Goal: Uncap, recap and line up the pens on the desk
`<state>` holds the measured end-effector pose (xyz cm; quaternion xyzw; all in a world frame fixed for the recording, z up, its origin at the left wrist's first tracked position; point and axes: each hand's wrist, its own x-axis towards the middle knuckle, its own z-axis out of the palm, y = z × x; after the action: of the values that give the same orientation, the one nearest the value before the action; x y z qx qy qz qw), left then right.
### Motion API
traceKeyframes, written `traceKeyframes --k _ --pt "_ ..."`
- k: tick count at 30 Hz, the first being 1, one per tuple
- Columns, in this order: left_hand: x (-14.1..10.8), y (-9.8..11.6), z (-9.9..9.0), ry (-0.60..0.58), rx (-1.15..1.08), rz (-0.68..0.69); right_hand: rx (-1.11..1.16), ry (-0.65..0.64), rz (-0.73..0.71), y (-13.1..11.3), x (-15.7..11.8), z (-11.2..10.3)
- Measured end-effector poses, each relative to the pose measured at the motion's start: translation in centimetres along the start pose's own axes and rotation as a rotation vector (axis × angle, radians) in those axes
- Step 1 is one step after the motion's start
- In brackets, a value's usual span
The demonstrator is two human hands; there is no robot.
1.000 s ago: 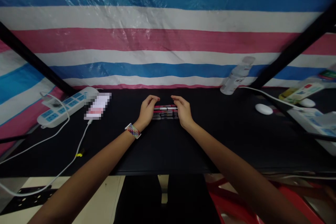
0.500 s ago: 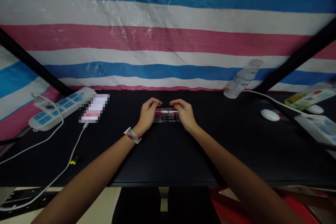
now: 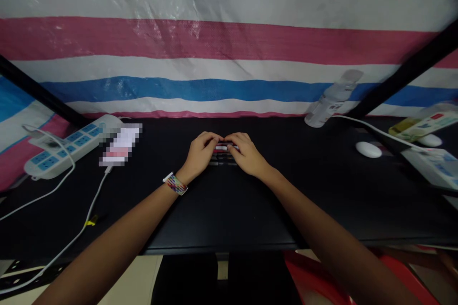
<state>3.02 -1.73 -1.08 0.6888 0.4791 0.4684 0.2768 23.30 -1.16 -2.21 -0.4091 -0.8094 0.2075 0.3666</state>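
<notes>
Several slim pens (image 3: 222,158) lie side by side, running left to right, at the middle of the black table. One at the far side is red or pink with a white part; the nearer ones look dark and clear. My left hand (image 3: 201,153) is curled round their left ends, thumb and fingers bent inward. From the other side my right hand (image 3: 249,156) closes over the right ends, its thumb on the near side and its fingers over the far side. The fingertips of both hands almost meet behind the pens. My hands hide the pen ends.
On the left are a white power strip (image 3: 80,142), a blurred-out phone (image 3: 121,145) and its white cable (image 3: 93,195). A bottle (image 3: 332,100), a white mouse (image 3: 368,149) and another power strip (image 3: 434,167) are at right. A striped sheet (image 3: 229,43) hangs behind.
My right hand has moved left along the pens, and the two hands are now closer together, fingertips nearly touching. The view has shifted slightly.
</notes>
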Motion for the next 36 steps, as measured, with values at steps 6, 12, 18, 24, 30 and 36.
traceKeyframes --k 6,12,18,24,30,36 --pt "-0.12 -0.92 0.50 0.029 -0.146 -0.072 -0.103 -0.025 -0.026 0.13 -0.30 0.32" --pt "-0.22 -0.87 0.63 0.035 -0.136 -0.065 -0.128 -0.049 -0.041 0.04 -0.42 0.24" --pt "-0.17 -0.77 0.55 0.028 -0.113 -0.035 -0.128 -0.061 -0.034 -0.02 -0.33 0.06" --pt "-0.11 -0.96 0.62 0.038 -0.107 -0.017 -0.093 -0.052 0.001 0.14 -0.14 0.15" --pt "-0.13 -1.11 0.56 0.047 -0.088 0.007 0.001 0.001 0.069 0.23 0.13 0.28" --pt "0.02 -0.91 0.35 0.084 -0.096 -0.024 0.326 0.253 0.260 0.36 0.53 0.53"
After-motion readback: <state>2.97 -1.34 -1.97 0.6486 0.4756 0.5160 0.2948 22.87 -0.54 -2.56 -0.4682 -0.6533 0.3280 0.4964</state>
